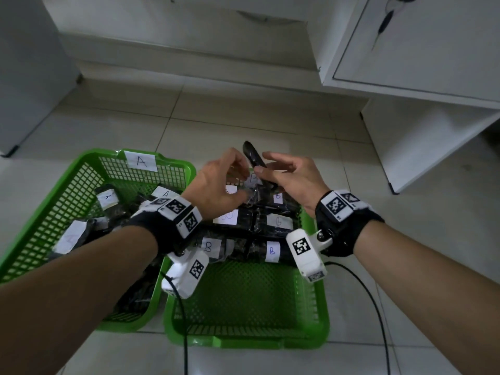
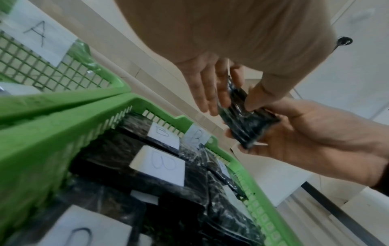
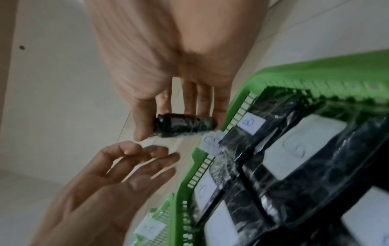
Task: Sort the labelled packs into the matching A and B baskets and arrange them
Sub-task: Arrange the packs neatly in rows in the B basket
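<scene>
Right now the black pack (image 1: 254, 161) sits in your right hand (image 1: 292, 180), pinched between thumb and fingers and held in the air above the far rim of the B basket (image 1: 243, 339). Your left hand (image 1: 219, 182) hovers just beside it with fingers loose and spread, holding nothing; whether a fingertip brushes the pack cannot be told. No label shows on the pack from any view, so you would do well to turn it until the white paper faces you before choosing a basket. Judging by the rows already laid, set it flat, label up, edge to edge with its neighbours rather than dropping it on top.

The pack is a slim dark slab wrapped in glossy, crinkled film that catches the light, so it is likely slippery; grip it across the short sides. Inside the B basket, the B packs (image 1: 270, 251) lie in neat rows filling the far half, each with a white handwritten tag. The basket is green plastic lattice with a smooth rim. Touching its left side stands the A basket (image 1: 48, 212), same make, where the A packs (image 1: 108, 200) lie loosely, at odd angles.
</scene>
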Motion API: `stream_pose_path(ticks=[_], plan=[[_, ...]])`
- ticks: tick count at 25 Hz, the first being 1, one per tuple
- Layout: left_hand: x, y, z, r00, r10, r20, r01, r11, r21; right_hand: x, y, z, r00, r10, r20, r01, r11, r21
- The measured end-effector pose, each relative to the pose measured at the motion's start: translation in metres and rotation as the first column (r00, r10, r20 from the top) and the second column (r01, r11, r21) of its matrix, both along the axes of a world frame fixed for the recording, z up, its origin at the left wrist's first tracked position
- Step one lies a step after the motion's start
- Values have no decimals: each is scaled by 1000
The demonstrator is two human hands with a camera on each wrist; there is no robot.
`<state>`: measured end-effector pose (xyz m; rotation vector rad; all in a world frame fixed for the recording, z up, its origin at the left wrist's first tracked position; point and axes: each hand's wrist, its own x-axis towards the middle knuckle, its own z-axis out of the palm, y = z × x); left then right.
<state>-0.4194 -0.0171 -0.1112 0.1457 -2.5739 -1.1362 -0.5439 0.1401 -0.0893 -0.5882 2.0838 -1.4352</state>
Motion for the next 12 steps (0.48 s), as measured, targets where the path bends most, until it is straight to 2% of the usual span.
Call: stream_pose_path(ticks=[4,8,10,12], plan=[[11,-25,2,987,100,126,-61,957,-283,-6,13,-11,942,126,-312,-38,961,273],[11,-32,-2,981,29,193,38,941,-336,1,12,-17,840,268,-471,-77,920,385],[8,-30,-5,968,-23,248,112,930,-351,7,5,-17,799,315,-513,-111,915,389],[3,-27,-11,968,-66,241,155,915,-372,14,-5,-17,770,349,-534,-153,914,376]])
